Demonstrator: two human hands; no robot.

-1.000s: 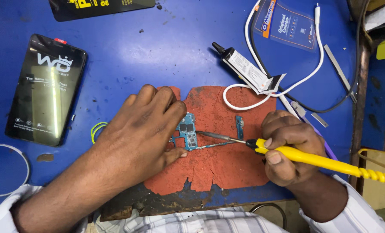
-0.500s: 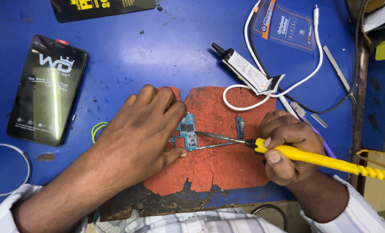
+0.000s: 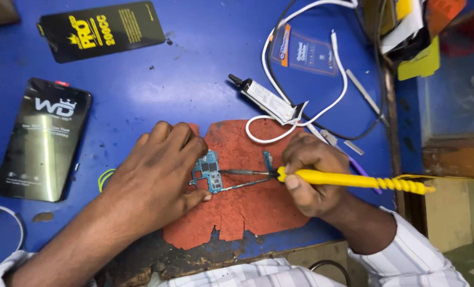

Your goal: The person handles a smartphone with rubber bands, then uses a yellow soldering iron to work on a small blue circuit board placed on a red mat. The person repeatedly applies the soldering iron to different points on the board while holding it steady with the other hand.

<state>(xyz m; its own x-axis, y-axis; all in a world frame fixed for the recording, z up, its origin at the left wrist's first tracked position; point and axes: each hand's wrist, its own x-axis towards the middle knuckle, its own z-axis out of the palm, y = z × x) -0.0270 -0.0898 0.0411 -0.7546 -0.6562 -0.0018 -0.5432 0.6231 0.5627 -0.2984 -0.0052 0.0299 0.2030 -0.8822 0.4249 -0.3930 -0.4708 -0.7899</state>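
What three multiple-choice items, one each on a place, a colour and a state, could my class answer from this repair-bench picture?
1. Where does the circuit board lie?
A on the red mat
B on the black package
C on the bare blue table

2. What colour is the soldering iron handle?
A green
B yellow
C white

3. What is the left hand doing?
A hanging free
B lifting the glue tube
C pressing on the board

Answers: 1 A, the red mat lies under it; 2 B, held by the right hand; 3 C, fingers rest at the board's edge.
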